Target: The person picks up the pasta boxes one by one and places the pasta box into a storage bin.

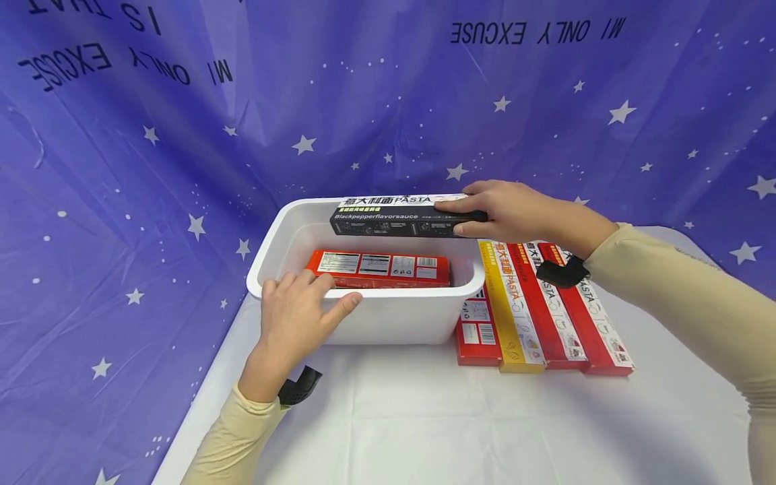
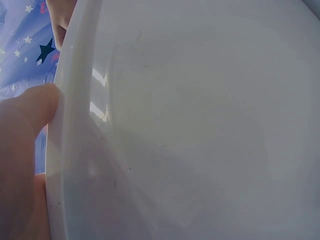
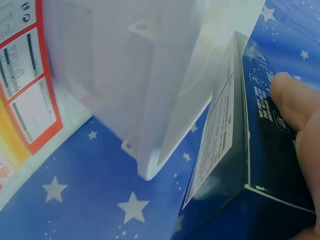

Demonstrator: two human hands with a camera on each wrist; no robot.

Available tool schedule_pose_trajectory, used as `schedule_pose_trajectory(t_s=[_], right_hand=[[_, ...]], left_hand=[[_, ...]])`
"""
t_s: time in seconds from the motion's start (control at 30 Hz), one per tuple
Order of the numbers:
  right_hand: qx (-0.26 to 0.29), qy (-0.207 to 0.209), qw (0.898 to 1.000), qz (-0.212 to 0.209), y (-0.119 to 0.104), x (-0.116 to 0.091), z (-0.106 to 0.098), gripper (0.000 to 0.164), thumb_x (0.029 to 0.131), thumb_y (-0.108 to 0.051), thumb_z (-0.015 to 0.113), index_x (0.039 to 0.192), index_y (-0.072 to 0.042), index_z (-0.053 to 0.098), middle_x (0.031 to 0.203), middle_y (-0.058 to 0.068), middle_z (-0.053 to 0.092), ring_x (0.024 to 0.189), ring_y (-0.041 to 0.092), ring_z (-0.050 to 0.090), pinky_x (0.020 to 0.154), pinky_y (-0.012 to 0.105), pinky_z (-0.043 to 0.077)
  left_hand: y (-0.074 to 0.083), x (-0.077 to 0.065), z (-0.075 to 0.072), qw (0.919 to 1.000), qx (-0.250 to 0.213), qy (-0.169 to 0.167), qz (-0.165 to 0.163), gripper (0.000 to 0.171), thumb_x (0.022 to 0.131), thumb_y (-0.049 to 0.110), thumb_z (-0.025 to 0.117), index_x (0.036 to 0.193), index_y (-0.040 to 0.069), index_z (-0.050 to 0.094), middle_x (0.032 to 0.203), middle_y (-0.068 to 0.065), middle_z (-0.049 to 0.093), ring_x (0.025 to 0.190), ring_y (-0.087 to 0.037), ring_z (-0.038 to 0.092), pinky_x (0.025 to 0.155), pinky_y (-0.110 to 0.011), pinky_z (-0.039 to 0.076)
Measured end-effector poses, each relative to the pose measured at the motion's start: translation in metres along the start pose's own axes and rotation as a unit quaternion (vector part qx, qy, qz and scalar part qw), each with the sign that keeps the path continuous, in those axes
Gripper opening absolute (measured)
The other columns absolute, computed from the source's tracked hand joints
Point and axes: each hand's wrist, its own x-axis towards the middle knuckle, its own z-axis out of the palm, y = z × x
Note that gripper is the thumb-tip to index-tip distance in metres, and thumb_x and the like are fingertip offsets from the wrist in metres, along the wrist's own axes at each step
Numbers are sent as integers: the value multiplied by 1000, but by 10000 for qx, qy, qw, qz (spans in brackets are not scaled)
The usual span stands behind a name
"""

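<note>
A black pasta box [image 1: 388, 223] with a white top side is held over the back right part of a white plastic bin [image 1: 394, 316]. My right hand [image 1: 515, 210] grips it at its right end. In the right wrist view the thumb lies along the black box [image 3: 265, 155]. Inside the bin is a red box [image 1: 378, 265] with its label side up. My left hand [image 1: 296, 315] holds the bin's front left rim, fingers over the edge. The left wrist view shows mostly the bin's white wall [image 2: 200, 125], with the thumb [image 2: 42, 100] against its rim.
Right of the bin, several pasta boxes lie side by side: a yellow box [image 1: 506, 303] among red boxes [image 1: 545, 310]. A white cloth [image 1: 424, 417] covers the table. Behind and to the left hangs a purple star-printed curtain [image 1: 376, 101].
</note>
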Motion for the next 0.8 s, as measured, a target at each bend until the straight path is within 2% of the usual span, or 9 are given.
schedule_pose_trajectory(t_s=[0.13,0.27,0.57,0.73,0.8], right_hand=[[-55,-144,9998,-100,-7,12,2,53,99,-37,66,150,-33,51,144,21,58,130,42,56,103,62,47],[-142,-238,9994,-195,-15,26,4,53,98,-38,67,149,-32,52,146,21,57,133,43,55,106,62,45],[-318,-313,9981,-429,-36,56,8,51,97,-40,67,146,-31,56,135,18,64,115,35,64,94,53,53],[-384,-394,9969,-563,-47,70,13,51,97,-41,68,146,-33,56,119,13,69,98,27,62,83,46,53],[-440,-403,9962,-628,-50,75,15,50,97,-41,68,145,-33,57,116,11,70,97,26,62,82,46,52]], left_hand=[[0,0,0,10000,-32,9,-2,55,89,65,62,102,12,72,94,-12,70,86,-37,62,75,-49,37],[0,1,0,10000,-66,17,-21,55,89,66,63,104,13,72,98,-12,71,89,-37,63,76,-50,37],[0,0,0,10000,-68,-21,-55,56,89,66,63,105,13,72,99,-12,70,93,-36,63,77,-50,37],[0,0,-1,10000,-38,-52,-37,57,89,66,62,106,13,72,99,-12,70,92,-35,62,77,-50,37],[0,0,-1,10000,-35,-47,-24,57,89,66,62,106,13,73,99,-12,70,92,-35,62,77,-49,37]])
